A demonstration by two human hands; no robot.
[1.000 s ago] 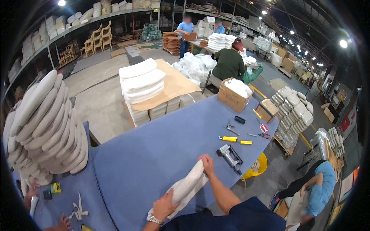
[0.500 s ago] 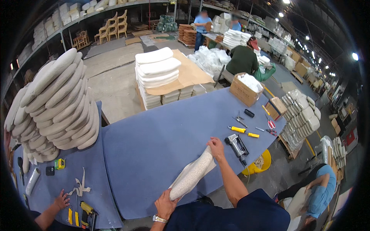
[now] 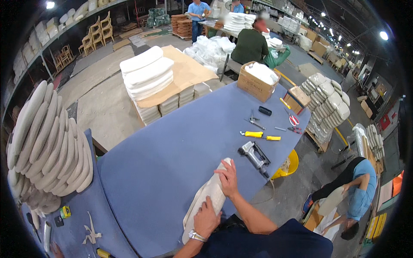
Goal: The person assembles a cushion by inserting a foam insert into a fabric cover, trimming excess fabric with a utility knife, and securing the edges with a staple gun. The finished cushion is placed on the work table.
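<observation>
A beige fabric-covered seat cushion (image 3: pixel 198 206) lies on the blue padded table (image 3: pixel 167 150) right in front of me. My left hand (image 3: pixel 207 219) rests on its upper face, fingers spread. At the far right end, my right hand (image 3: pixel 228 179) is laid over the cushion's edge with fingers stretched across it; its thumb side is partly hidden. Just beyond that hand is a grey pneumatic stapler (image 3: pixel 254 159) with a hose attached. Yellow-handled tools (image 3: pixel 254 134) lie behind the stapler.
Tall stacked cushions (image 3: pixel 51 150) stand left, near fabric scraps (image 3: pixel 92 234) and a co-worker's blurred hand (image 3: pixel 56 248). Red-handled scissors (image 3: pixel 293 120), pliers (image 3: pixel 295 129) and a carton (image 3: pixel 258 84) occupy the table's far right. A yellow bucket (image 3: pixel 293 163) stands below its edge.
The cushion has tipped from its edge to lie flatter. My left hand has moved from its near end onto its face, and my right hand has opened out over it. My view has shifted.
</observation>
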